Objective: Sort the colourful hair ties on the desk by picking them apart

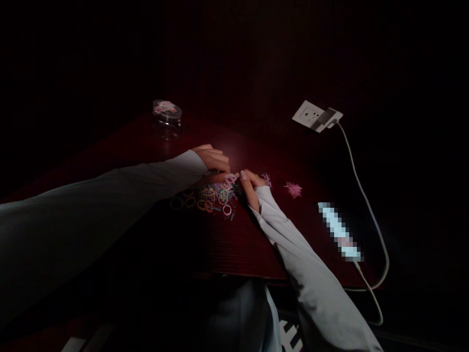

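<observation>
Over a heap of colourful rings and thin strands [208, 205] on the dark red table [234, 249], both hands meet. My left hand [214, 160] comes from the left with its fingers bent, and a small dark item shows under them. My right hand [251, 185] has thumb and fingers pinched together at a pale pink ring [230, 179], which lies between the hands. A purple tuft [266, 180] sits just beyond my right hand, and a pink tuft [293, 189] farther right.
A clear round jar [167, 119] with a pink-patterned lid stands at the back left. At the right lies a blurred bright phone-like object [340, 231]; its white cable [354, 168] loops up to a socket plate [309, 116]. The table's front edge [234, 276] is near my lap.
</observation>
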`<state>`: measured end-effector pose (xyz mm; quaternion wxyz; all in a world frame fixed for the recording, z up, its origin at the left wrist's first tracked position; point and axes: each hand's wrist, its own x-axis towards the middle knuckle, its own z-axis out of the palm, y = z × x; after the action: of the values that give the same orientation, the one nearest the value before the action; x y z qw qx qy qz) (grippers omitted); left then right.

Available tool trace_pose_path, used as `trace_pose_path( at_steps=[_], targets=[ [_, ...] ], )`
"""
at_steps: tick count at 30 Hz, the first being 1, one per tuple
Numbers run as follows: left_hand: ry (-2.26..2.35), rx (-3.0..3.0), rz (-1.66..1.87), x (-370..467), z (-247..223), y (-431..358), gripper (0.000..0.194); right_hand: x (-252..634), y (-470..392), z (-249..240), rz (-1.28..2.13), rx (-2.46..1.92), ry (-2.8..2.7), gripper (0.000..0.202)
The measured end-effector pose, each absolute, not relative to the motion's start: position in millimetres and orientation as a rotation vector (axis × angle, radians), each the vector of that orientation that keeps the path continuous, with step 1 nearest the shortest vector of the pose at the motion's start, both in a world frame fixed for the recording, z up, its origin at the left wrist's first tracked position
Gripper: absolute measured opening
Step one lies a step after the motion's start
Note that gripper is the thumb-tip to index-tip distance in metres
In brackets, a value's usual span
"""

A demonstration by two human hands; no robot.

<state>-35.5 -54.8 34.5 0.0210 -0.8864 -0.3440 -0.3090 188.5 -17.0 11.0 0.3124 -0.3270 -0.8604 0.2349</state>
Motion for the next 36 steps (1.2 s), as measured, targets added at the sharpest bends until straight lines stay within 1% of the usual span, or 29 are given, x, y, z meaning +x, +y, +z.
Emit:
trace_pose_path(
  at_steps=[2,6,10,13,22,26,36],
  targets=[
    [-1.067,-2.754,-0.954,-36,35,-55,0.042,191,-19,17,0.608,-0.882,-2.275,0.049],
    [-1.076,-2.781,-0.932,-37,37,-57,0.041,198,-24,32,0.463,-0.896,-2.342,0.031],
    [-1.101,-2.778,-0.941,-37,38,-57,0.041,200,-28,38,0.408,-0.897,-2.367,0.025],
    [-1.138,-2.773,-0.948,-35,37,-56,0.037,196,-29,35,0.416,-0.869,-2.378,0.028],
    [-1.169,-2.788,-0.984,-34,33,-55,0.032,192,-23,29,0.447,-0.832,-2.333,0.049],
    [-1.160,-2.811,-0.988,-35,34,-55,0.032,191,-24,30,0.413,-0.794,-2.341,0.051],
    [-1.155,-2.855,-0.996,-34,35,-55,0.033,191,-23,29,0.392,-0.865,-2.387,0.050]
  ],
)
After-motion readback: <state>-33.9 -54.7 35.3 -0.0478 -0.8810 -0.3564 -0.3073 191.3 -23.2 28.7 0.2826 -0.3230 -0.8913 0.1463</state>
